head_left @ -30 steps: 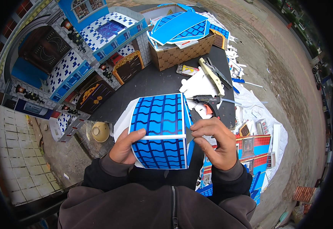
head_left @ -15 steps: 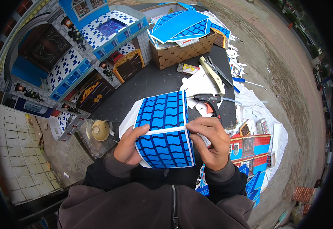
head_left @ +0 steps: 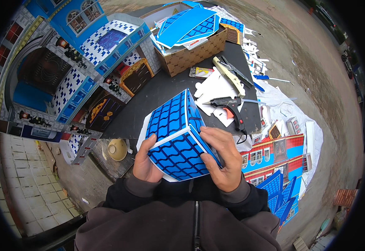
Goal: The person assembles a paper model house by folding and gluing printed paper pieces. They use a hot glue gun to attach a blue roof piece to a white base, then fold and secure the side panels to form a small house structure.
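Between my hands is a model roof [head_left: 173, 121] of folded board, printed with blue wavy tiles and edged in white. My left hand [head_left: 146, 161] grips its left edge, thumb on the tiled face. My right hand [head_left: 222, 157] is closed along the right side, its fingers lying on a side panel; the fingertips press near the white-edged corner. White board sticks out behind the left edge. Just beyond my right hand a black hot glue gun [head_left: 226, 104] with an orange trigger lies on white board scraps [head_left: 220, 90].
A large printed model building [head_left: 61, 79] stands at the left. On the black table [head_left: 149, 92] are a brown carton [head_left: 190, 58] of blue pieces and a cream-handled tool [head_left: 229, 76]. Red and blue printed panels [head_left: 278, 154] lie at right, a bowl [head_left: 117, 149] below left.
The roof has turned, so its right side panel now shows more. My right fingers have gone from a pinch at the edge to lying along that side. The view has shifted slightly.
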A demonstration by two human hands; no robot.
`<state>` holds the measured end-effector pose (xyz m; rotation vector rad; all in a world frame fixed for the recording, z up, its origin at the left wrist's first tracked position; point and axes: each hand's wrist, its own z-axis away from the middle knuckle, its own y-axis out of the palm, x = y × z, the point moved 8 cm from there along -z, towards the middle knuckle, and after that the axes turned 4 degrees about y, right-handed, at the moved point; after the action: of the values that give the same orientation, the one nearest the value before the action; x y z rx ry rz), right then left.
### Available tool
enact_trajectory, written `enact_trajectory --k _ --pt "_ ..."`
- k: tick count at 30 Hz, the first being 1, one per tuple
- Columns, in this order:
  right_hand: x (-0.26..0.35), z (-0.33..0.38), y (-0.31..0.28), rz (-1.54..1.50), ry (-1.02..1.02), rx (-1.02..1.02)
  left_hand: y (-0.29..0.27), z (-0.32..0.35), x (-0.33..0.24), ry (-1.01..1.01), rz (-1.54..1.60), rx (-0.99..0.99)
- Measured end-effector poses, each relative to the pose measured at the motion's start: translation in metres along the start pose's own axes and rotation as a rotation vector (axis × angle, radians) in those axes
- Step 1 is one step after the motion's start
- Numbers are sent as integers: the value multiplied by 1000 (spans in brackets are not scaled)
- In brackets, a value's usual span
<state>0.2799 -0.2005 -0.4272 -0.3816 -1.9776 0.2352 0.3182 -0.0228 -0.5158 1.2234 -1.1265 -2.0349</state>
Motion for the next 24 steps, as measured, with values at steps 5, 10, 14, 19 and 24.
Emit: enact_trajectory --k 5,10,14,19,24 --pt "-8 4 4 -126 106 -99 -5 -3 3 52 -50 12" --pt "-13 6 6 -215 123 -101 -7 -4 2 82 -43 20" --pt "-12 5 6 -206 97 -105 -8 -3 2 104 -32 22" --pt "-12 6 6 -183 82 -128 -8 -2 2 112 -50 0" --pt "-12 7 7 -152 74 -124 -7 -1 1 131 -92 -6"
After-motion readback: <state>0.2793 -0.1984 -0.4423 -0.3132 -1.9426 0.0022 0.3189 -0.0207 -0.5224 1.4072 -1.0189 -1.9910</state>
